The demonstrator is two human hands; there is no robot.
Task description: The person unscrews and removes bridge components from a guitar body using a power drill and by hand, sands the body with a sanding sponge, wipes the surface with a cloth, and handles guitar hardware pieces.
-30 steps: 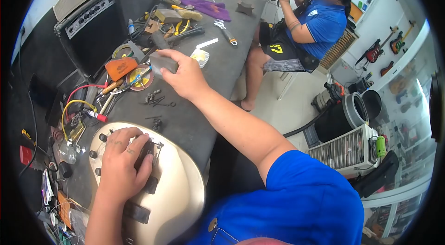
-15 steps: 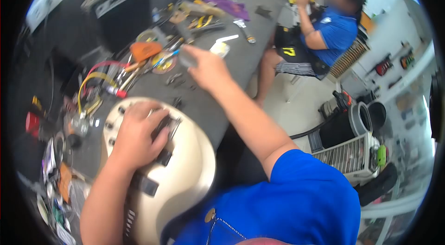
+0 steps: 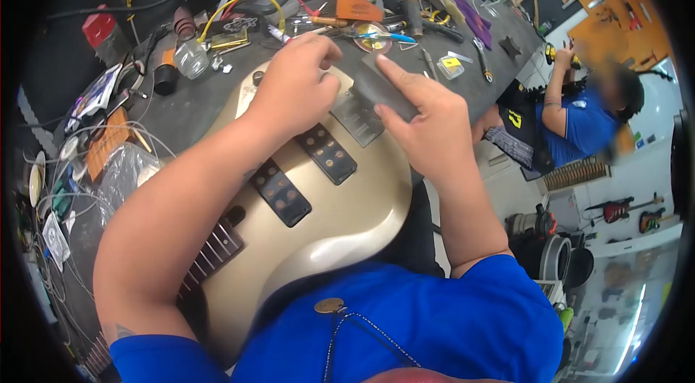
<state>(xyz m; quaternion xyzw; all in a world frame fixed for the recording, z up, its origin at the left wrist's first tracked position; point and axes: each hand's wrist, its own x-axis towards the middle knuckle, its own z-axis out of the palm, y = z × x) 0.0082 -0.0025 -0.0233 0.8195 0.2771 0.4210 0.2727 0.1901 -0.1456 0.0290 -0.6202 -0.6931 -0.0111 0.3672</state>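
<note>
In the head view, the right hand (image 3: pixel 438 122) grips a dark grey block with flat sides (image 3: pixel 387 92) between thumb and fingers. The shiny cream guitar body (image 3: pixel 365 202) lies under both hands. The left hand (image 3: pixel 300 79) has bent fingers; I cannot tell if it holds something. Just beside the block is a flat silver metal plate (image 3: pixel 356 126). Nearer the left arm are two black pickups (image 3: pixel 333 158).

Purple cloth (image 3: pixel 472 19), adjustable wrench (image 3: pixel 483 61), red guitar (image 3: pixel 616 210)
</note>
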